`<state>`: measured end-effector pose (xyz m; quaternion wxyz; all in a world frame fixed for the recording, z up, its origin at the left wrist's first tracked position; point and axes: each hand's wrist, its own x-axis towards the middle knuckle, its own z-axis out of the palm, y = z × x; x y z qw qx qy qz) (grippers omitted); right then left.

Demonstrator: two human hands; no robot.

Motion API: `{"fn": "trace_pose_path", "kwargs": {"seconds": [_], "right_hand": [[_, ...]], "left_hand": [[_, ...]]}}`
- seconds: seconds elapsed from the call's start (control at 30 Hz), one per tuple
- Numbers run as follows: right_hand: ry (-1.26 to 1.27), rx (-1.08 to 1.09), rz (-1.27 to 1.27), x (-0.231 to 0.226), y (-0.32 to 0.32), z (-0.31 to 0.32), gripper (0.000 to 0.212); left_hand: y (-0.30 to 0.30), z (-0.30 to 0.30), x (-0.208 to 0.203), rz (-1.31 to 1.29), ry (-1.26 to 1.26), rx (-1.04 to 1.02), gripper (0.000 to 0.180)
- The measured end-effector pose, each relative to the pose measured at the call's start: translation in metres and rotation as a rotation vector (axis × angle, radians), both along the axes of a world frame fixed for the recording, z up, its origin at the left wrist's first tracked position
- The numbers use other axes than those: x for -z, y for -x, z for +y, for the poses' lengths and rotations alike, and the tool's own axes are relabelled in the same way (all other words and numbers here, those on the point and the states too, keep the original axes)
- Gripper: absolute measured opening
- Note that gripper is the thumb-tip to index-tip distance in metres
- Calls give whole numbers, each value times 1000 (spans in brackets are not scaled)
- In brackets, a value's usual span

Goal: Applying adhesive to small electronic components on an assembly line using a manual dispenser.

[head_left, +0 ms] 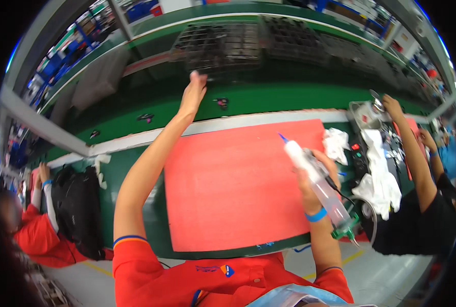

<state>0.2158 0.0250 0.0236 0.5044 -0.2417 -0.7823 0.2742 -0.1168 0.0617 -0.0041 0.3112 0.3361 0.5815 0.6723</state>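
A green conveyor belt (284, 94) runs across the far side, with a dark green tabletop (131, 171) in front of it. On the tabletop lies a pink mat (233, 189); blue marks on its near edge are too small to read. The person's red shirt (187, 281) has dark lettering on the chest, next to a small orange and blue emblem. At the right, a co-worker in black (407, 230) reaches toward a metal tray (366, 115). Gridded trays (218, 46), blurred, stand beyond the belt's near strip.

White cloth (379, 176) lies on the tabletop right of the mat, and a smaller crumpled white piece (336, 146) sits just beside the mat's far right corner.

The syringe-like dispenser (319, 185), white toward the front and clear behind, is held tilted above the right part of the mat, blue nozzle (283, 137) pointing away and leftward, green cap (345, 227) at the rear. The right hand (310, 190) is wrapped around its barrel. The left hand (192, 97) reaches over the belt, fingers extended, with nothing visible in its grasp; whether it touches anything cannot be told.

A blue wristband (316, 215) circles the right wrist. Smallest are the dark parts on the belt, one (221, 103) near the left hand, another (145, 118) further left.
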Motion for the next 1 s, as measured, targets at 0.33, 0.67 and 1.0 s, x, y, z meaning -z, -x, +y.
{"fn": "trace_pose_path", "kwargs": {"seconds": [0.33, 0.67, 1.0], "right_hand": [[102, 10, 231, 0, 10, -6, 44], [215, 48, 199, 3, 6, 0, 46], [139, 42, 38, -7, 0, 9, 38]], "left_hand": [[101, 52, -50, 1248, 327, -300, 21], [96, 130, -71, 1536, 752, 288, 49], [92, 167, -98, 1165, 922, 565, 43]]}}
